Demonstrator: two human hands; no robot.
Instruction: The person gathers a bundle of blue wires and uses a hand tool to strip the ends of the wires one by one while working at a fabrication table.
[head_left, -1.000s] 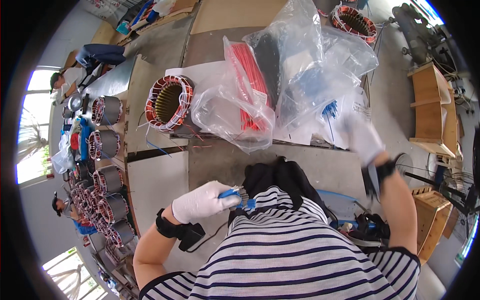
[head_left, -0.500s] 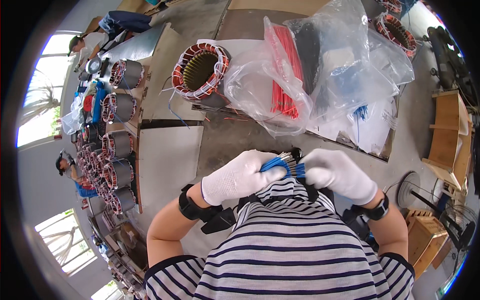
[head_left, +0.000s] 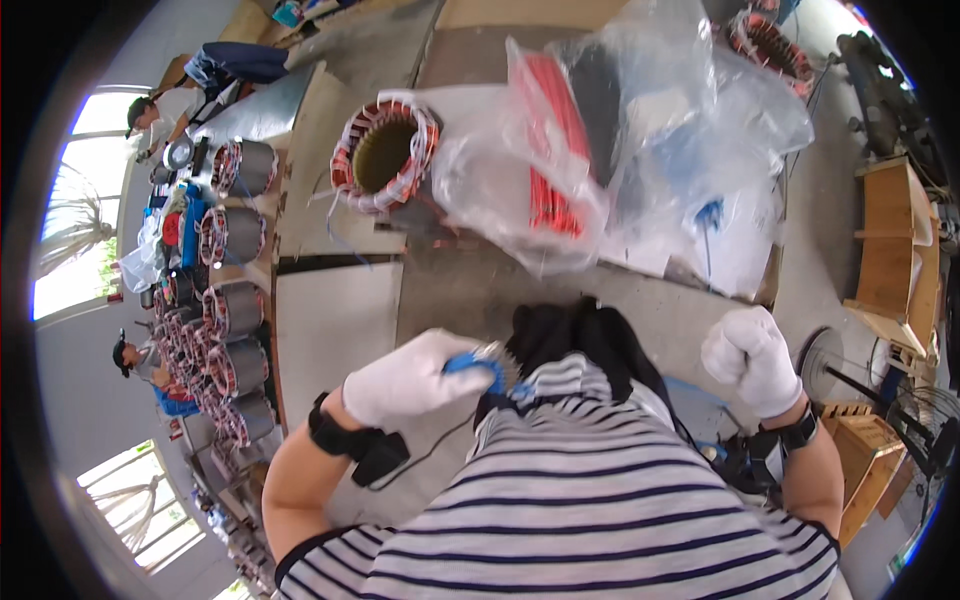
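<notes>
My left hand [head_left: 415, 378], in a white knit glove, is closed round a bundle of short blue wires [head_left: 470, 370] in front of my waist. Bare silvery ends stick out of the bundle on its far side. Well off to the right, my gloved right hand [head_left: 752, 362] is raised in a fist. Whatever lies inside that fist, if anything, is hidden. Across from me on the workbench stands a motor stator [head_left: 380, 160] with white-laced copper windings. To its right lie red wires or sleeves [head_left: 552, 205] in a clear plastic bag.
More plastic bags [head_left: 665, 120] and blue wires [head_left: 710, 218] lie on the bench's right part. Several stators [head_left: 235, 238] line a bench at the left, where two people work. A fan [head_left: 850, 385] and wooden boxes [head_left: 890, 245] stand at the right.
My hands were together at the blue bundle and are now far apart. The left moved left and slightly down with the bundle; the right swung out to the right as a fist.
</notes>
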